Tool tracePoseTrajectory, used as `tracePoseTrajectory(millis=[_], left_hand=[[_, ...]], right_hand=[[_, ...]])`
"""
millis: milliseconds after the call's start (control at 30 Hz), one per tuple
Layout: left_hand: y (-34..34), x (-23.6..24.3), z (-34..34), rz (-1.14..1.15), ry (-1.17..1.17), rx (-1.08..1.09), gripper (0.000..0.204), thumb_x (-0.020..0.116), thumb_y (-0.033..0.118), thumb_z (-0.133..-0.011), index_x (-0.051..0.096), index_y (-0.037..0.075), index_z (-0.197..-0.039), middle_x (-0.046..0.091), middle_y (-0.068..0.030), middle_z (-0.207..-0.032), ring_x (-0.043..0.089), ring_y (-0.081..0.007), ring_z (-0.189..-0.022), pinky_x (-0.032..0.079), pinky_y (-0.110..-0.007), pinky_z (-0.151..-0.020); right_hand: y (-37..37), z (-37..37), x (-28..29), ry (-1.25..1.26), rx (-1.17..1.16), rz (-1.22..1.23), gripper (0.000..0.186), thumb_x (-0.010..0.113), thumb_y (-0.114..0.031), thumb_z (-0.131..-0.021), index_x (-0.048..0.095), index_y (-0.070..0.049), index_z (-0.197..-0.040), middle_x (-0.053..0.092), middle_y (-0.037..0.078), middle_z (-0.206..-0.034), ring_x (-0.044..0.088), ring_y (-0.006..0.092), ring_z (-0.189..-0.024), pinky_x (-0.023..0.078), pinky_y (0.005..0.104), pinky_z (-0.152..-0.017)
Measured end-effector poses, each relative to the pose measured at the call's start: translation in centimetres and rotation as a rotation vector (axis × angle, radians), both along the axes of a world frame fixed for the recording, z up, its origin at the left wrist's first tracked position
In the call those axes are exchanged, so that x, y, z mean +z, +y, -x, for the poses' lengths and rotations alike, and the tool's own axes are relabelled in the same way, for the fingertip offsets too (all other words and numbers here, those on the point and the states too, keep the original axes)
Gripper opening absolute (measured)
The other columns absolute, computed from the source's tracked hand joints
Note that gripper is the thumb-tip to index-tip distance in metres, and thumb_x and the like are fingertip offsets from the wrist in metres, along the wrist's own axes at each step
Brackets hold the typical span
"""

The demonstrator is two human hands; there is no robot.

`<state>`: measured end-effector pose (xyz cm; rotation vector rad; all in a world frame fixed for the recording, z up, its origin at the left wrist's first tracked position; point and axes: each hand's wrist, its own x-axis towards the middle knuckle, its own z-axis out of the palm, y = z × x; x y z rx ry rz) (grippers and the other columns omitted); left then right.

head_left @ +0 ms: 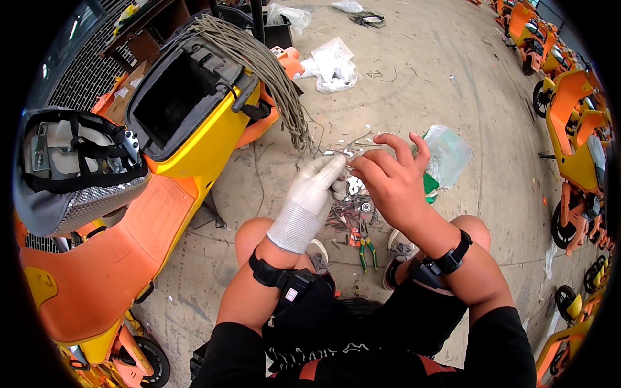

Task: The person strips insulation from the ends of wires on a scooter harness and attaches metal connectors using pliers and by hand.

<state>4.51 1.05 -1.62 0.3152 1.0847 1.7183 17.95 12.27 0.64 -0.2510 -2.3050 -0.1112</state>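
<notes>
My left hand [309, 200], in a whitish knit glove, reaches up from below with its fingertips pinched together. Close against them is my bare right hand [394, 187], its thumb and index finger drawn together and its other fingers raised. Anything between the fingertips is too small to make out. Beneath the hands, a scatter of wires and small parts [343, 216] lies on the concrete floor, with a round metal ring [366, 207] among them. Green-handled pliers [369, 253] rest between my shoes. A clear plastic bag [449, 155] with something green lies just beyond my right hand.
An orange and yellow scooter [110, 265] stands close on my left, with an open black-lined box [213, 145]. A bundle of grey cable [275, 81] hangs over the box. Farther off lies a white plastic bag [335, 64]. Parked scooters [572, 129] line the right side.
</notes>
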Motion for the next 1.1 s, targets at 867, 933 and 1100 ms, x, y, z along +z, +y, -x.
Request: tracePoseTrajectory(millis=[867, 933, 1100], left_hand=[[-0.3, -0.6, -0.1, -0.062, 0.748, -0.041, 0.014, 0.055, 0.017, -0.102, 0.056, 0.004, -0.099, 0.057, 0.0009, -0.088, 0.053, -0.0079, -0.079, 0.046, -0.022, -0.075], [-0.1, 0.0, -0.2, 0.065, 0.674, 0.060, 0.016, 0.052, 0.019, -0.104, 0.056, 0.005, -0.100, 0.057, 0.0015, -0.086, 0.053, -0.0069, -0.077, 0.046, -0.022, -0.072], [0.2, 0.1, -0.1, 0.318, 0.594, 0.131, 0.024, 0.052, 0.024, -0.103, 0.061, 0.003, -0.105, 0.058, 0.0014, -0.080, 0.053, -0.0064, -0.071, 0.045, -0.022, -0.064]], right_hand=[[0.4, -0.9, 0.9, -0.223, 0.486, 2.310, 0.023, 0.051, -0.020, -0.099, 0.062, 0.000, -0.095, 0.061, 0.006, -0.077, 0.063, 0.0232, -0.080, 0.052, 0.0382, -0.085], [0.4, -1.0, 1.0, -0.116, 0.219, 1.713, 0.023, 0.054, -0.022, -0.099, 0.063, -0.001, -0.102, 0.064, 0.009, -0.085, 0.062, 0.0266, -0.084, 0.050, 0.0391, -0.087], [0.2, -1.6, 1.8, -0.011, 0.074, 0.376, 0.030, 0.072, -0.025, -0.085, 0.064, -0.012, -0.111, 0.063, 0.006, -0.107, 0.054, 0.0280, -0.116, 0.031, 0.0506, -0.105]])
